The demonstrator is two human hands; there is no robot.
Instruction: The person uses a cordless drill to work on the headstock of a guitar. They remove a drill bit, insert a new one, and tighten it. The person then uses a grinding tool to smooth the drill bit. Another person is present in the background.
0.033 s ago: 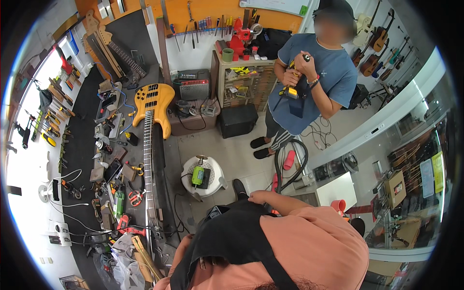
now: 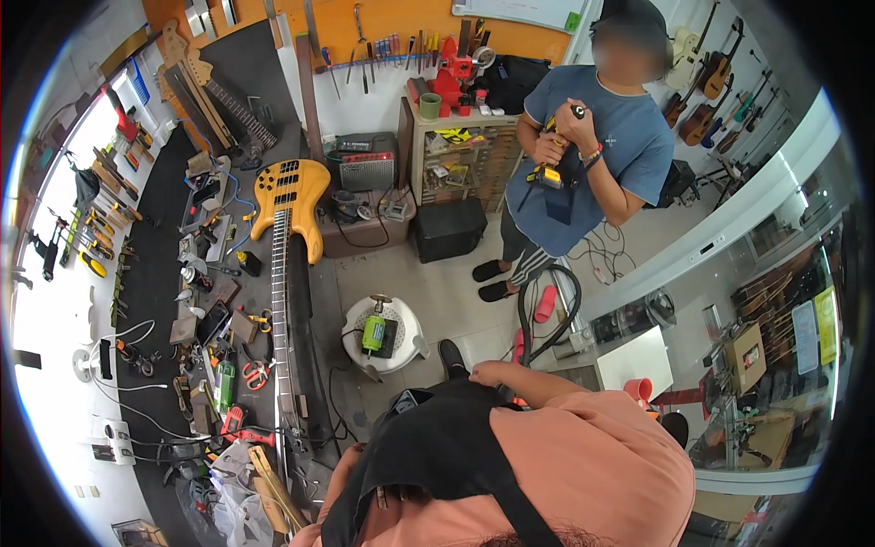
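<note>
Left hand (image 2: 349, 456) low beside the dark bench (image 2: 150, 278), partly hidden by the black apron (image 2: 447, 438); right hand (image 2: 489, 372) loosely curled next to the apron. Hands well apart; can't tell if either holds anything. Glossy yellow wooden bass guitar (image 2: 314, 182) lies on the bench, body at far end, long fretted neck (image 2: 280, 310) running toward the person. Round white plastic stool (image 2: 412, 328) on the floor (image 2: 365, 273) ahead, bright green cylindrical power tool (image 2: 373, 334) on it. Blue-shirted co-worker (image 2: 606, 132) beyond, gripping a yellow-and-black cordless drill (image 2: 550, 174).
</note>
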